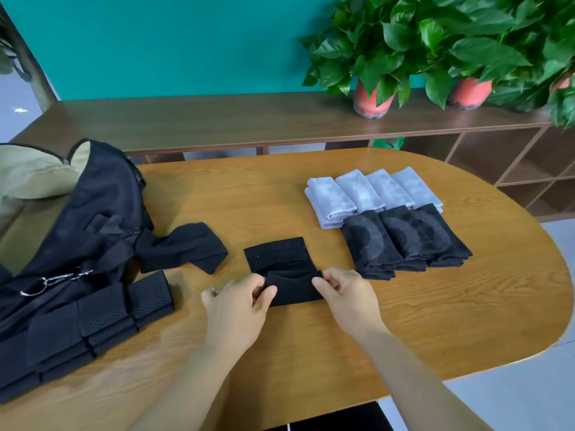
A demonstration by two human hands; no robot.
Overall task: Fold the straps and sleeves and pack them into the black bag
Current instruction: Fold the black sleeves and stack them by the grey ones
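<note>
A black sleeve lies half folded in the middle of the wooden table. My left hand pinches its near left corner and my right hand pinches its near right corner. Another black sleeve lies unfolded to the left. Folded grey sleeves sit in a row at the back right, with three folded black sleeves in front of them. The black mesh bag lies open at the left. Folded perforated black straps rest beside it.
A low wooden shelf runs behind the table, with potted plants on its right part. A beige cloth lies behind the bag. The table's rounded right end is bare wood.
</note>
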